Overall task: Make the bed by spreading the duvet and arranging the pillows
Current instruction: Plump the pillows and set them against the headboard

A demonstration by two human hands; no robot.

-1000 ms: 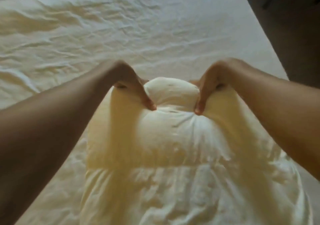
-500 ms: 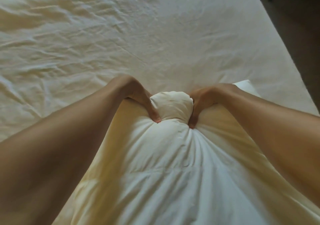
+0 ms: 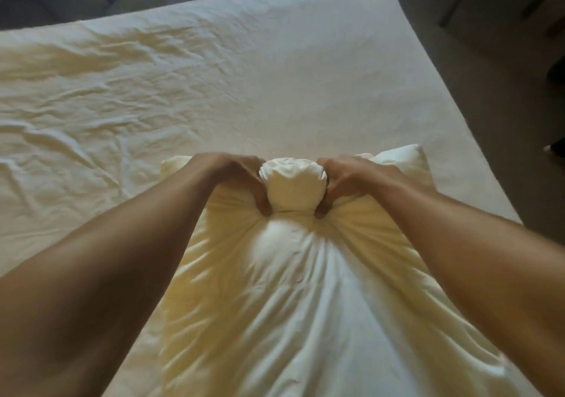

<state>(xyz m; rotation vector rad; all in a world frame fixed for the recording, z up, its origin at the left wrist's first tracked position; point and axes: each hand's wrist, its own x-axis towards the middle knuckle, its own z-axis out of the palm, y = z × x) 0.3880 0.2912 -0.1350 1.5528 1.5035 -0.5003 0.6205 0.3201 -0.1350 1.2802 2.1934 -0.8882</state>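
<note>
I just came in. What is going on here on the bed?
A person is working on a puffy white fabric duvet that lies on a wrinkled cream bed sheet. The left hand and the right hand hold it side by side, each grip curled round the fabric, with a rounded bunch of duvet squeezed up between them. The duvet is gathered on the near part of the sheet and not yet spread out.

Both forearms (image 3: 137, 259) are bare as far as they show, and the left hand (image 3: 232, 179) and right hand (image 3: 351, 179) are bare too.
</note>
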